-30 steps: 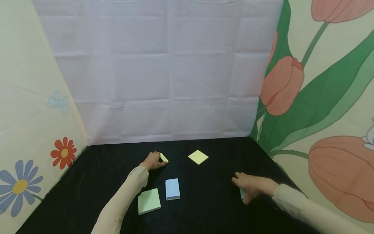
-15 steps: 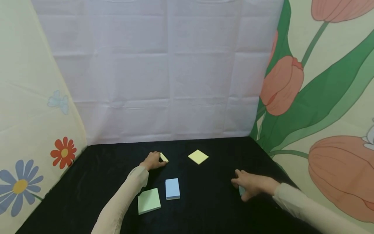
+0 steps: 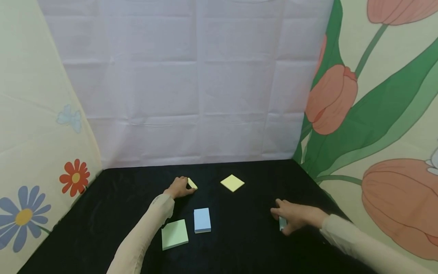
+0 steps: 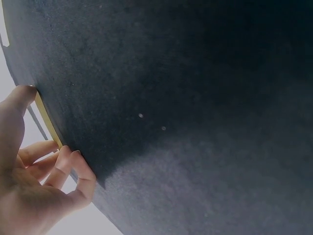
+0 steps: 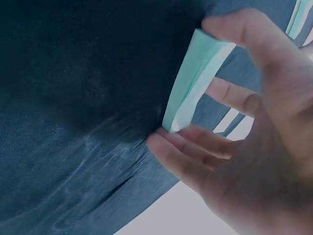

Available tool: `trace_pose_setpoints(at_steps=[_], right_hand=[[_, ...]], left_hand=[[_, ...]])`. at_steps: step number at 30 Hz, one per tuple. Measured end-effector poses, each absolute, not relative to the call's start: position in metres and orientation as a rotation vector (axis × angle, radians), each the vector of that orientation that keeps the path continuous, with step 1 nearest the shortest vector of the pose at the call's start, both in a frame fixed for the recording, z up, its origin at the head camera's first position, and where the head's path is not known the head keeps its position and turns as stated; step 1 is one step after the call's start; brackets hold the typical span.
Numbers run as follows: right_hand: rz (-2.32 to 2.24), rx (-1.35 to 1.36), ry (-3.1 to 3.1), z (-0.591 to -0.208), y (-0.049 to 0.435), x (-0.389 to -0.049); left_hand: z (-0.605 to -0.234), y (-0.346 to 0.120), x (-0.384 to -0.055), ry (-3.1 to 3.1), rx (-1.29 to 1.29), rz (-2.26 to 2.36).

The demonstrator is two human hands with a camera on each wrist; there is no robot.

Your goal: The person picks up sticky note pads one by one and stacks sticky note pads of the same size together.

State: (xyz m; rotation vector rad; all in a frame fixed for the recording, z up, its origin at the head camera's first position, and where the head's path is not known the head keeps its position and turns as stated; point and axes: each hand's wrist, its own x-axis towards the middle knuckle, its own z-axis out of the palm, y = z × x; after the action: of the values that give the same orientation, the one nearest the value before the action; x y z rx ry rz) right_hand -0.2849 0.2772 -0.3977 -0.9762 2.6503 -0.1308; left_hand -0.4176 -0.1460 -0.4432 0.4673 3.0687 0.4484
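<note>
In the head view my left hand (image 3: pixel 179 187) is at the back, left of centre, holding a thin yellow sticky note pad (image 3: pixel 192 183) by its ends. The left wrist view shows the pad's yellow edge (image 4: pixel 47 117) between thumb and fingertips, close to the black cloth. On the right, my right hand (image 3: pixel 291 215) grips a pale blue-green sticky note pad (image 3: pixel 282 223), mostly covered by the hand in the head view. From the right wrist, this pad (image 5: pixel 190 81) shows edge-on, thumb at one end and fingertips at the other.
A second yellow pad (image 3: pixel 232 183) lies turned like a diamond at the back. Nearer, a blue pad (image 3: pixel 202 220) lies beside a larger light green pad (image 3: pixel 175 234). Black cloth (image 3: pixel 239 243) covers the table, with a white sheet (image 3: pixel 198 83) hanging behind and flowered sheets at both sides.
My right thumb has moved slightly up and inward, and the blue-green pad in that hand has shifted a little. The left hand and the pads lying on the cloth stay put.
</note>
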Motion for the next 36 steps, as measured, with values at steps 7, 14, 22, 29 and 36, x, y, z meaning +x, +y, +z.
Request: trace_pose_setpoints(at_steps=[7, 14, 22, 29, 36], right_hand=[[-0.314, -1.006, 2.532, -0.398, 0.289, -0.297], [-0.288, -1.036, 2.656, -0.391, 0.283, -0.292], [-0.297, -1.054, 2.714, -0.400, 0.287, -0.296], [-0.373, -0.989, 2.751, -0.398, 0.287, -0.294], [-0.425, -1.043, 2.739, -0.395, 0.287, -0.296]], left_hand=[[-0.444, -0.145, -0.417, 3.069, 0.470, 0.453], [-0.444, -0.146, -0.418, 3.071, 0.470, 0.461], [-0.444, -0.145, -0.418, 3.068, 0.491, 0.471], [-0.444, -0.145, -0.418, 3.074, 0.501, 0.472], [-0.444, -0.145, -0.417, 3.074, 0.502, 0.474]])
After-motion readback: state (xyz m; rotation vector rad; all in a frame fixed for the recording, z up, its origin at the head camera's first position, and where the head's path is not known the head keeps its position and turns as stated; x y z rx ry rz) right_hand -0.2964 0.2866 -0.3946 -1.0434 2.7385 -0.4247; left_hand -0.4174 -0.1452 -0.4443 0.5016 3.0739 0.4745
